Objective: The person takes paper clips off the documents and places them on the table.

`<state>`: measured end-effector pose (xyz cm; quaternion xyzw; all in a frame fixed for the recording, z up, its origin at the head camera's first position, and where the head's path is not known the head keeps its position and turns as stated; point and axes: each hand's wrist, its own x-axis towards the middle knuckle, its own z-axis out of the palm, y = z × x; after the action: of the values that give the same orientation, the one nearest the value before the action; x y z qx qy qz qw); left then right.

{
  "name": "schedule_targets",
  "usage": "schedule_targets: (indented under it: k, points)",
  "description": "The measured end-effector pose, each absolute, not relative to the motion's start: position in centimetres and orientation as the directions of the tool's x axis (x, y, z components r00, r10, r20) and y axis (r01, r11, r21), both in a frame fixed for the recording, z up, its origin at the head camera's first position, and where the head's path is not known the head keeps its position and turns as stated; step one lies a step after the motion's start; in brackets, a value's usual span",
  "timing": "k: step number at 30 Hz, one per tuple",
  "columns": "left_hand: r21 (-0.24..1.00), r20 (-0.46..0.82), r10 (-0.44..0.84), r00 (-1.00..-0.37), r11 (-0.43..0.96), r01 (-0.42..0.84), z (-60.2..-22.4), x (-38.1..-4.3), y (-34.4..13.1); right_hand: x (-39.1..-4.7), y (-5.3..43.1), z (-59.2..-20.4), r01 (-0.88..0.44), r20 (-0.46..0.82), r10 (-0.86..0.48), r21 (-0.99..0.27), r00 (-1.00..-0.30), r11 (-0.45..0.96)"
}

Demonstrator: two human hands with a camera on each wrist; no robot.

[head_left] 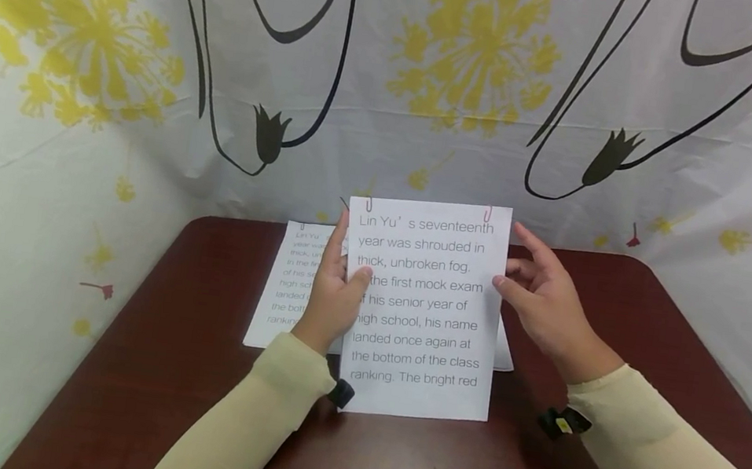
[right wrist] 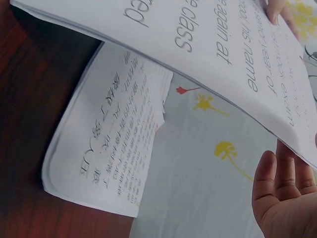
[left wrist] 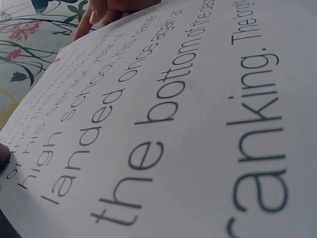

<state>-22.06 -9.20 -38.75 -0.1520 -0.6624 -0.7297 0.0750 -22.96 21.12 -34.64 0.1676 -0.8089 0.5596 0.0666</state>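
A clipped stack of printed paper sheets point(head_left: 412, 390) stands tilted up above the table, its English text facing me. My left hand point(head_left: 332, 300) grips its left edge, thumb on the front and fingers behind. In the left wrist view only the thumb tip point(left wrist: 4, 156) shows. At the opposite edge is my right hand point(head_left: 548, 305), its thumb by the margin and its index finger extended upward; the right wrist view shows its fingers point(right wrist: 265, 178) close to the sheets' edge. A dark paper clip point(head_left: 369, 203) and a reddish paper clip point(head_left: 488, 214) sit on the top edge.
Behind the held sheets, other printed papers point(head_left: 264, 323) lie on the dark red-brown table point(head_left: 138, 362). Chinese text shows on papers point(right wrist: 89, 144) in the right wrist view. A white curtain point(head_left: 378, 108) with yellow and grey flowers hangs around the table's back and sides.
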Motion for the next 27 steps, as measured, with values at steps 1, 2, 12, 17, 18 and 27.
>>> schedule_targets:
  k: [1,2,12,17,18,27]
  points:
    - [0.944,0.321,0.094,-0.943,-0.113,0.310,-38.8,-22.1,-9.2,-23.1,21.1,-34.5,-0.351,0.301,-0.195,-0.880,-0.933,0.320]
    - [0.944,0.322,0.095,-0.942,-0.114,0.311,-38.8,-22.1,-9.2,-23.2,21.1,-34.4,-0.356,0.308,-0.194,-0.878,-0.932,0.320]
    - [0.938,0.339,0.105,-0.935,-0.109,0.328,-38.8,-22.1,-9.0,-24.3,21.0,-33.0,-0.368,0.328,-0.183,-0.891,-0.927,0.267]
    - [0.935,0.349,0.116,-0.930,-0.116,0.336,-38.7,-22.0,-9.2,-24.9,20.8,-32.3,-0.368,0.329,-0.175,-0.882,-0.928,0.295]
    - [0.933,0.353,0.119,-0.928,-0.119,0.339,-38.7,-22.0,-9.2,-25.0,20.8,-32.1,-0.371,0.332,-0.175,-0.877,-0.927,0.305]
    - [0.932,0.357,0.120,-0.926,-0.118,0.343,-38.7,-22.2,-9.2,-25.8,20.3,-31.1,-0.396,0.347,-0.198,-0.852,-0.917,0.342]
